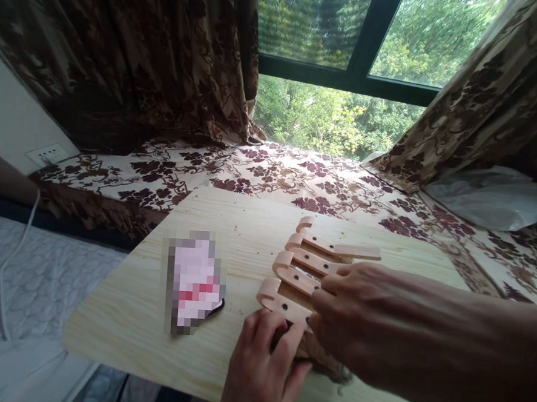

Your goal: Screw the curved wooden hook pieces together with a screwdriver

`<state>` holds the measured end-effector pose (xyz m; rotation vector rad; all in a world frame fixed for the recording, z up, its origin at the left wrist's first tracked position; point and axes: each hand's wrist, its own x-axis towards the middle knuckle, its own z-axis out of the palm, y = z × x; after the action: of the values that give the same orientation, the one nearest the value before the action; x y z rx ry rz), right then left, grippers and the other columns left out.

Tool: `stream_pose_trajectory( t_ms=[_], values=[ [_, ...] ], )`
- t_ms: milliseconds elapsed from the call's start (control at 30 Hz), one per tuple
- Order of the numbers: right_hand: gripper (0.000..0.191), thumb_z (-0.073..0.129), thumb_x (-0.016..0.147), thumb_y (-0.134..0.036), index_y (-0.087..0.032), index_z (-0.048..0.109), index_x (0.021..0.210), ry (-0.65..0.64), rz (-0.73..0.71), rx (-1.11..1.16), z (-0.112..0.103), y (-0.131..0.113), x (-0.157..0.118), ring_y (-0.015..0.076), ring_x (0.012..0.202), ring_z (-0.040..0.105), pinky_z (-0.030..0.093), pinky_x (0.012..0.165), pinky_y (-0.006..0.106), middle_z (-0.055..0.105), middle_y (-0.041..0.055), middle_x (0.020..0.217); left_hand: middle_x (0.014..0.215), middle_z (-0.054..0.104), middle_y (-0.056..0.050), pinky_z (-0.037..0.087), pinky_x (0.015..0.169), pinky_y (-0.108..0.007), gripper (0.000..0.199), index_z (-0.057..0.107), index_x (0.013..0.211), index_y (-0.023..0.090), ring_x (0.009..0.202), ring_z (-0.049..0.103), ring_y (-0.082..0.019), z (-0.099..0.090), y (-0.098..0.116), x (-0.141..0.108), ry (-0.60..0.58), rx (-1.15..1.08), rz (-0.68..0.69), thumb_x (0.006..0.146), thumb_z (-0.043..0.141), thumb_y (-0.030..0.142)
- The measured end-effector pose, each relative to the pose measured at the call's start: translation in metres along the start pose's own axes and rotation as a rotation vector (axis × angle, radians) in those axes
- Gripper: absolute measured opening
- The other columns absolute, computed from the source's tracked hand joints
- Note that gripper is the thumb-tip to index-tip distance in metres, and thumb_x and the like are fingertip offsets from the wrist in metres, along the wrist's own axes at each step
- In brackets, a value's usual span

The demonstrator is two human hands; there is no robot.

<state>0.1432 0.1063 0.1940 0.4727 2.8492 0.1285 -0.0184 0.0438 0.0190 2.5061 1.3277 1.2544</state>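
Observation:
A light wooden piece [296, 278] with several curved, hook-ended slats and dark screw heads lies on the wooden table [139, 302]. My left hand [263, 361] is at its near edge, fingers bent and pressed against the lowest slat. Across the right ends of the slats lies my right hand [348, 309], its fingers curled down; whatever is under them is hidden. Beneath the near slat, between the hands, some brown fibrous material [331, 365] shows.
A blurred pink and white item [195, 281] lies on the table left of the slats. Behind the table is a ledge with floral cloth [270, 171], with a white plastic bag [491, 193] at right. Curtains [204, 57] flank the window. A white cable [7, 270] hangs at left.

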Motion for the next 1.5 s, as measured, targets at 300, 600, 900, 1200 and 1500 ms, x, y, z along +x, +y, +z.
stream_pose_trajectory(
  t_ms=[300,600,900,1200,1500],
  values=[
    [0.018,0.053,0.085,-0.014,-0.016,0.062,0.07,-0.025,0.153,0.191,0.013,0.013,0.008,0.0116,0.053,0.045,0.022,0.051,0.031,0.06,0.0029,0.063,0.1,0.053,-0.009,0.05,0.077,-0.036,0.034,0.054,0.113,0.015,0.089,0.05,-0.022,0.005,-0.002,0.0,-0.023,-0.008,0.012,0.08,0.062,0.017],
    [0.012,0.055,0.081,-0.011,-0.018,0.06,0.073,0.002,0.156,0.112,0.007,0.007,0.007,0.0121,0.053,0.047,0.024,0.049,0.029,0.06,0.0034,0.066,0.102,0.052,-0.01,0.049,0.078,-0.036,0.033,0.054,0.113,0.014,0.091,0.049,-0.022,0.002,0.002,0.002,-0.029,0.001,0.006,0.081,0.061,0.016],
    [0.016,0.056,0.078,-0.011,-0.017,0.06,0.064,-0.044,0.107,0.12,0.021,0.012,0.009,0.0126,0.053,0.047,0.024,0.05,0.03,0.061,0.0037,0.063,0.099,0.051,-0.01,0.05,0.078,-0.037,0.031,0.055,0.111,0.015,0.09,0.049,-0.022,0.004,0.002,0.003,-0.022,-0.007,-0.01,0.08,0.061,0.015],
    [0.013,0.056,0.079,-0.01,-0.018,0.063,0.071,-0.002,0.146,-0.009,0.013,0.004,0.003,0.0143,0.055,0.049,0.025,0.049,0.031,0.061,0.0041,0.07,0.097,0.051,-0.009,0.05,0.078,-0.037,0.032,0.054,0.112,0.014,0.091,0.049,-0.023,0.002,0.004,0.004,-0.02,0.001,-0.002,0.081,0.061,0.015],
    [0.021,0.056,0.079,-0.01,-0.018,0.057,0.059,-0.086,0.047,0.032,0.02,0.017,0.007,0.0125,0.049,0.041,0.017,0.044,0.031,0.059,0.0011,0.062,0.097,0.051,-0.009,0.049,0.077,-0.037,0.029,0.055,0.109,0.014,0.089,0.048,-0.022,0.004,0.004,0.005,-0.007,0.004,-0.011,0.081,0.061,0.014]
  ],
)
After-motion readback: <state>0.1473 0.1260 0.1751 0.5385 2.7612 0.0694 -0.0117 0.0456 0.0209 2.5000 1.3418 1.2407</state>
